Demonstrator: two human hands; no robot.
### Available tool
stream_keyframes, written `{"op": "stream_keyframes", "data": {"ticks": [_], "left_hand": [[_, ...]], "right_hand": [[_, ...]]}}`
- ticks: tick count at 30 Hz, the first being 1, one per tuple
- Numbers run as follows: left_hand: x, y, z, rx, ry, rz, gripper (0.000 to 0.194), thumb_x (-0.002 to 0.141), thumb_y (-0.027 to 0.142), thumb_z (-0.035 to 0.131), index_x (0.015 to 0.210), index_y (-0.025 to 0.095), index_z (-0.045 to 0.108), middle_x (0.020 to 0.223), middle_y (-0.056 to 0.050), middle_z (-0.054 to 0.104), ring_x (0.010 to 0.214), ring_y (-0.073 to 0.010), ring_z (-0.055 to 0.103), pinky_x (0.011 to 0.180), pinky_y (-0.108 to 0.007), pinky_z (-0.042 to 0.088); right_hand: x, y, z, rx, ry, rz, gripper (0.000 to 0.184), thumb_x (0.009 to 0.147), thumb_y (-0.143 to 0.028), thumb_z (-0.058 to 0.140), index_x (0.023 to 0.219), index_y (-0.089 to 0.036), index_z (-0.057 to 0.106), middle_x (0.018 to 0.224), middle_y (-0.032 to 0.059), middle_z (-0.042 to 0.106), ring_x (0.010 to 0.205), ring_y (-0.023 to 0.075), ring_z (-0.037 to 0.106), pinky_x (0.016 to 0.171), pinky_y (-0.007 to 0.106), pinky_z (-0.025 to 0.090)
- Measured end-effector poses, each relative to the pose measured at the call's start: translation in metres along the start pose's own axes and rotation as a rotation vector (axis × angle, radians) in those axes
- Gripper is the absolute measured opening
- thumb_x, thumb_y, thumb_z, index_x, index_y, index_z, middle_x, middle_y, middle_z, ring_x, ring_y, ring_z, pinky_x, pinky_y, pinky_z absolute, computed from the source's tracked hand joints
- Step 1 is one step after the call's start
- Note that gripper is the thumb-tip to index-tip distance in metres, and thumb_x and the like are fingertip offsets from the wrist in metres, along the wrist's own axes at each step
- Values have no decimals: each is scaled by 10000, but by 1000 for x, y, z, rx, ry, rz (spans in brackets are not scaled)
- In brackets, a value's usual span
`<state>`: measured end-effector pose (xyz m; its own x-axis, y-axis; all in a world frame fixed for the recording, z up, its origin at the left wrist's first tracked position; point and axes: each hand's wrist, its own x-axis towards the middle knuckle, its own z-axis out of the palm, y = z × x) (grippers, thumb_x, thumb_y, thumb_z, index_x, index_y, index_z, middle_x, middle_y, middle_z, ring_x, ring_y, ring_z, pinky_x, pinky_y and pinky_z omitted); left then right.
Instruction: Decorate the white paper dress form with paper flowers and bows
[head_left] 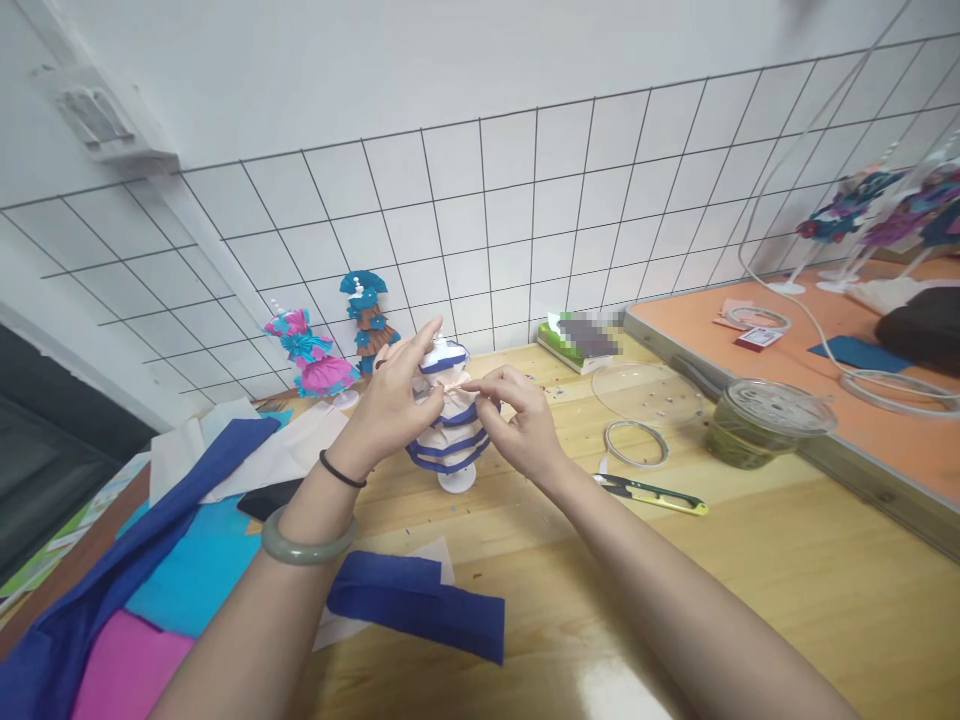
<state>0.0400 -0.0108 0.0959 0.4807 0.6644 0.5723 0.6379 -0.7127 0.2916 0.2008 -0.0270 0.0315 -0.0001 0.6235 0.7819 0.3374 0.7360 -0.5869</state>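
A small dress form on a white round base (457,478) stands upright on the table. It wears a pale paper dress (448,437) with dark blue bands across its tiered skirt. My left hand (397,395) is at the dress's left side, its thumb pressed against the waist and its index finger pointing up beside the bodice. From the right, my right hand (521,415) reaches to the waist with thumb and index finger drawn together. A pale pink band shows between the hands; whatever the right fingertips pinch is too small to make out.
Dressed forms in pink-teal (319,360) and brown-teal (373,325) stand behind. Blue crepe paper strips (420,600) and a phone (270,500) lie left and in front. To the right are yellow thread snips (652,494), a wire coil (636,443), a clear lid (637,390) and a plastic tub (765,425).
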Motion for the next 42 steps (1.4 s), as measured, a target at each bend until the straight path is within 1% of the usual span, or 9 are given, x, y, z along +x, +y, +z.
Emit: {"op": "stream_keyframes", "data": {"ticks": [7, 13, 17, 20, 23, 28, 33, 38, 42], "left_hand": [[0, 0, -2, -14, -19, -16, 683, 746, 141, 496, 1369, 238, 234, 1332, -87, 407, 1162, -233, 434, 986, -400, 329], [-1, 0, -5, -68, -34, -27, 615, 795, 176, 444, 1368, 265, 241, 1323, -77, 418, 1162, -226, 428, 987, -422, 319], [0, -2, -6, -115, -16, -47, 548, 825, 180, 383, 1357, 265, 280, 1264, -67, 471, 1155, -210, 433, 977, -406, 336], [1, -3, -8, -130, -13, -72, 503, 844, 179, 342, 1341, 247, 315, 1240, -67, 489, 1141, -197, 444, 962, -388, 357], [3, -3, -10, -118, -16, -94, 470, 852, 189, 337, 1319, 245, 353, 1219, -68, 508, 1119, -197, 463, 945, -384, 377], [8, -3, -14, -79, 31, -53, 414, 848, 203, 377, 1257, 219, 439, 1171, -63, 552, 1089, -191, 493, 950, -376, 378], [15, -5, -20, -34, 79, 5, 321, 842, 269, 452, 1142, 213, 551, 1166, -59, 578, 1150, -200, 460, 985, -380, 353], [21, -4, -24, -41, 157, -9, 223, 824, 269, 490, 954, 196, 655, 1052, -49, 641, 1133, -201, 486, 966, -375, 383], [23, -2, -27, -80, 151, -55, 197, 803, 252, 516, 911, 196, 672, 1056, -49, 642, 1124, -210, 500, 942, -386, 413]], "right_hand": [[-1, 4, 3, -19, -41, 26, 308, 790, -94, 472, 1026, -210, 632, 745, 26, 545, 709, 149, 512, 649, 292, 433], [0, -1, 0, 36, -4, 71, 250, 781, -106, 484, 939, -201, 653, 737, 17, 556, 677, 136, 510, 649, 286, 435], [2, -1, -2, 142, 59, 207, 183, 767, -134, 511, 875, -193, 647, 750, 13, 578, 686, 133, 522, 673, 288, 443], [4, 0, -3, 263, 97, 338, 184, 770, -191, 530, 924, -183, 632, 766, 21, 590, 699, 139, 532, 657, 284, 449], [6, 1, -5, 349, 130, 395, 211, 769, -237, 549, 957, -185, 627, 767, 17, 588, 690, 134, 531, 652, 281, 448], [9, 2, -8, 430, 188, 430, 205, 749, -247, 581, 934, -177, 633, 790, 22, 604, 736, 134, 548, 718, 295, 450], [10, 4, -11, 404, 204, 415, 193, 750, -262, 577, 921, -193, 633, 777, 17, 598, 735, 142, 552, 708, 305, 459], [10, 5, -13, 410, 214, 422, 194, 741, -262, 585, 915, -191, 635, 762, 16, 589, 718, 139, 543, 698, 305, 460], [10, 5, -13, 410, 216, 424, 202, 739, -271, 582, 917, -189, 632, 771, 22, 594, 725, 144, 544, 703, 310, 463]]}}
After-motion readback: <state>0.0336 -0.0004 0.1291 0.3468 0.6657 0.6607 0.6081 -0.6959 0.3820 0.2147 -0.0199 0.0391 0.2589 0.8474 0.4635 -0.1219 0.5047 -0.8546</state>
